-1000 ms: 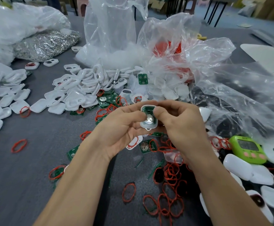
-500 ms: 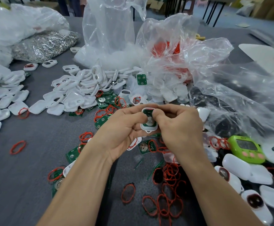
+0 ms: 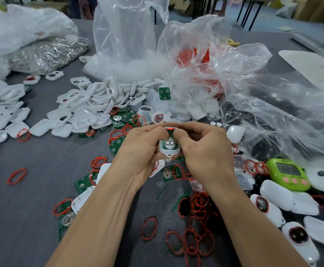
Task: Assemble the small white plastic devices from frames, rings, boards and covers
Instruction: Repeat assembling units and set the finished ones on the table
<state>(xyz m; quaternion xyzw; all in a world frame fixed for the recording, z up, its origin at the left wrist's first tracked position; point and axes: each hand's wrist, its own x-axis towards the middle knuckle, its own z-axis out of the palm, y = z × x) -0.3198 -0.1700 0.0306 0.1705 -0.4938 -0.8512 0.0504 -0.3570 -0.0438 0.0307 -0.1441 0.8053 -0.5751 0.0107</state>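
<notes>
Both hands hold one small white device above the table's middle. Its open face shows a green board with a silver coin cell and a red spot at the top edge. My left hand grips its left side and my right hand grips the right, both thumbs pressing on the upper part of the board. A heap of white frames lies behind to the left. Green boards and red rings are scattered around and below my hands. White covers lie at the far left.
Crumpled clear plastic bags fill the back and right; one holds red rings. A bag of silver metal parts lies back left. A green timer and white finished devices sit at the right on the grey table.
The device has dropped slightly in my hands and my thumbs have moved up onto the board's top. A red spot now shows at its upper edge.
</notes>
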